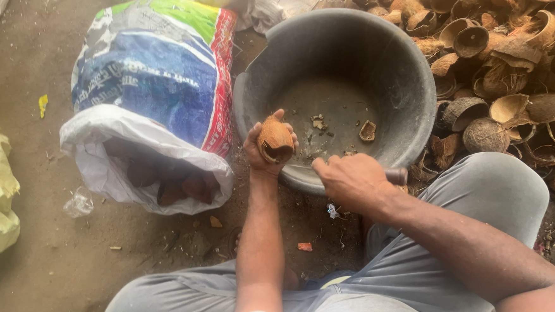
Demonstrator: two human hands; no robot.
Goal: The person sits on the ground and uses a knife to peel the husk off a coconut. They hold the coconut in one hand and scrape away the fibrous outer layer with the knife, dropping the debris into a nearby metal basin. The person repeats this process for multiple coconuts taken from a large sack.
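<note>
Coconut [275, 140] gripped in my left hand [266, 151] above the tub [405, 60] rim; right hand [353, 180] closed on a tool handle [395, 176]. Risk: blade slipping toward my fingers.

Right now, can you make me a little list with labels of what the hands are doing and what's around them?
left hand: holds a brown coconut over the basin rim
right hand: closed on a dark tool handle; the rest of the tool is hidden
basin: big, dark, round, with a few shell bits inside
sack: white, blue and green, open, lying left of the basin, coconuts inside
shell pile: empty coconut shells heaped to the right
ground: bare dirt
</note>
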